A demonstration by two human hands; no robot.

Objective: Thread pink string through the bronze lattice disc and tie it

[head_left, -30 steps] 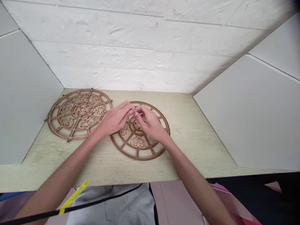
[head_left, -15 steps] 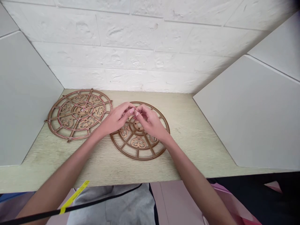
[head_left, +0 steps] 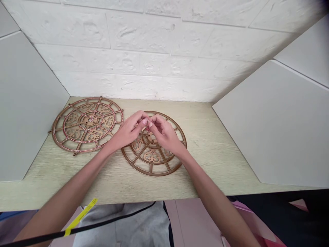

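Two round bronze openwork discs lie flat on a pale wooden tabletop (head_left: 210, 161). The right disc (head_left: 151, 161) sits under both my hands. My left hand (head_left: 128, 132) and my right hand (head_left: 166, 133) meet fingertip to fingertip above its hub. Both pinch at a tiny item between them, too small to name. The left disc (head_left: 84, 125) lies apart, untouched, with reddish edging on its spokes.
A white brick wall (head_left: 154, 51) closes the back. Grey panels stand at the left (head_left: 23, 109) and right (head_left: 277, 127) of the table. A black strap with a yellow tag (head_left: 81, 216) crosses my lap below the table's front edge.
My fingertips have shifted slightly at the pinch above the right disc's hub. Both discs have stayed put.
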